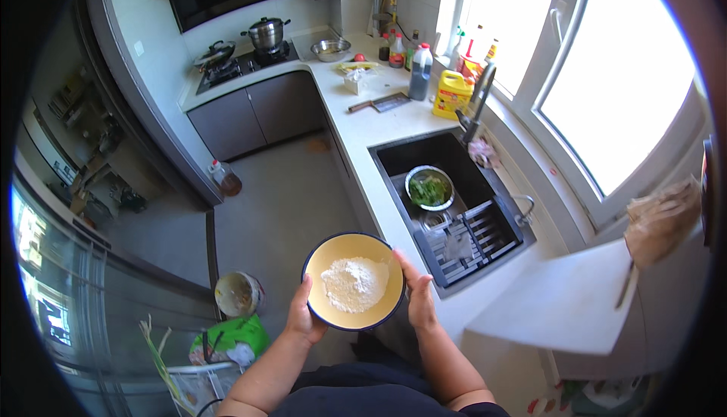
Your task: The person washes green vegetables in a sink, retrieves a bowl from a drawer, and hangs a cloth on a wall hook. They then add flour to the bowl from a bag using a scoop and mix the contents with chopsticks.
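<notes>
Left grip (pixel 304 315): Partly closed, in hold of the left side of the bowl, thumb up by the rim; remaining fingers out of sight, presumably supporting from below.
Right grip (pixel 419 296): More loosely curved, bearing on the right side of the same bowl, with one digit at the rim and another standing clear of it. Pressure cannot be told.
Cream bowl (pixel 341 247): Dark-rimmed, held between both hands before the body, left of the sink. The opposed hold appears chosen to keep it level.
White powder (pixel 353 284): Flour-like, loosely heaped inside, well below the rim; a level bowl would prevent spillage.
Black sink (pixel 397 160): Set into the white tabletop (pixel 352 133), ahead and to the right. A metal bowl (pixel 409 187) of leafy greens (pixel 429 192) stands within, likely so that water drains there.
Drying rack (pixel 485 228): Spans the sink's near part; a grey cloth (pixel 457 247) lies on it, probably to dry.
Cleaver (pixel 392 102): Flat on the tabletop beyond the sink, near the yellow jug (pixel 453 95); a stable position.
Hob (pixel 246 63): Far corner, carrying a lidded steel pot (pixel 266 35).
Floor (pixel 284 190): Red-capped jug (pixel 226 179) by the doorway; green bag (pixel 246 332) near a bucket (pixel 236 294), seemingly kept off the worktop.
</notes>
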Action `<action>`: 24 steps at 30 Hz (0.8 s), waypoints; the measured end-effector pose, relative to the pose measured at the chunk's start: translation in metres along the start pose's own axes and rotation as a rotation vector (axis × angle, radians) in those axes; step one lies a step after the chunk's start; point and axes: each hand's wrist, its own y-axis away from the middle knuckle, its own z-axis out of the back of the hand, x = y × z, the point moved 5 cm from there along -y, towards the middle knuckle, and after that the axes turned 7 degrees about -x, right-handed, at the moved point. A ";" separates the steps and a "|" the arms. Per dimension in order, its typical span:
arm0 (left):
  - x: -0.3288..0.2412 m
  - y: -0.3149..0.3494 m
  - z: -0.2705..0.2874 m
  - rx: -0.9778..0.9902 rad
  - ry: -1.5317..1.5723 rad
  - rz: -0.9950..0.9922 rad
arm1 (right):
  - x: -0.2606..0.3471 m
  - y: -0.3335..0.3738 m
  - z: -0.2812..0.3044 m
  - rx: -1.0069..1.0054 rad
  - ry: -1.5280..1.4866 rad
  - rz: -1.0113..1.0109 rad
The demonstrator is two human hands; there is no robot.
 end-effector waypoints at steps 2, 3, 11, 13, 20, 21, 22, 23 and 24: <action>-0.028 -0.036 -0.008 -0.012 -0.020 -0.028 | -0.005 -0.046 -0.009 -0.126 -0.002 0.040; -0.043 -0.055 -0.014 -0.006 -0.023 -0.039 | -0.004 -0.072 -0.008 -0.329 -0.008 0.024; -0.117 -0.212 -0.028 -0.029 -0.039 -0.034 | -0.089 -0.214 -0.027 -0.525 0.033 -0.395; -0.128 -0.269 -0.020 -0.045 -0.054 0.068 | -0.114 -0.248 -0.030 -0.536 0.047 -0.454; -0.161 -0.451 -0.022 -0.002 -0.240 0.307 | -0.165 -0.358 -0.041 -0.634 -0.047 -0.544; -0.166 -0.471 -0.026 -0.013 -0.295 0.322 | -0.171 -0.374 -0.041 -0.659 -0.054 -0.551; -0.169 -0.492 -0.027 -0.008 -0.341 0.358 | -0.177 -0.386 -0.040 -0.690 -0.062 -0.564; -0.169 -0.514 -0.031 0.001 -0.382 0.392 | -0.183 -0.399 -0.036 -0.721 -0.065 -0.572; -0.167 -0.533 -0.033 0.010 -0.423 0.426 | -0.190 -0.410 -0.033 -0.753 -0.050 -0.568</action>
